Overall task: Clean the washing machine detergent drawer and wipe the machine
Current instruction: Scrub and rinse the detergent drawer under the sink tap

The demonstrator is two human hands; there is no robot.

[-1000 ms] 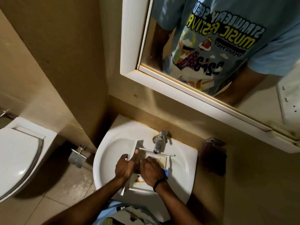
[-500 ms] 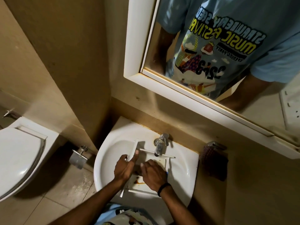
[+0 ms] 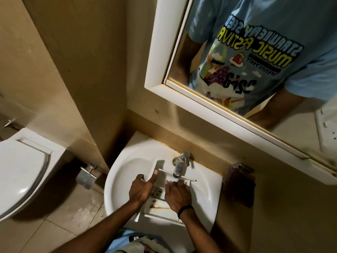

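Observation:
The white detergent drawer (image 3: 158, 209) lies in the white sink (image 3: 207, 199), its far end under the tap (image 3: 179, 164). Brown stains mark its near compartment. My left hand (image 3: 141, 189) grips the drawer's left side wall, thumb stretched up along it. My right hand (image 3: 177, 195) sits knuckles-up inside the drawer, fingers curled down into a middle compartment. What it holds is hidden now; a small blue thing showed under it a second ago.
A toilet (image 3: 20, 170) with its lid down stands at the left, with a metal paper holder (image 3: 86, 175) on the wall between it and the sink. A white-framed mirror (image 3: 156, 57) hangs above. A dark cloth-like thing (image 3: 238, 187) hangs at the sink's right.
My right hand has slid a little up the drawer toward the tap, baring more of the stained near compartment. The blue thing under it has gone out of sight. My left hand keeps its grip.

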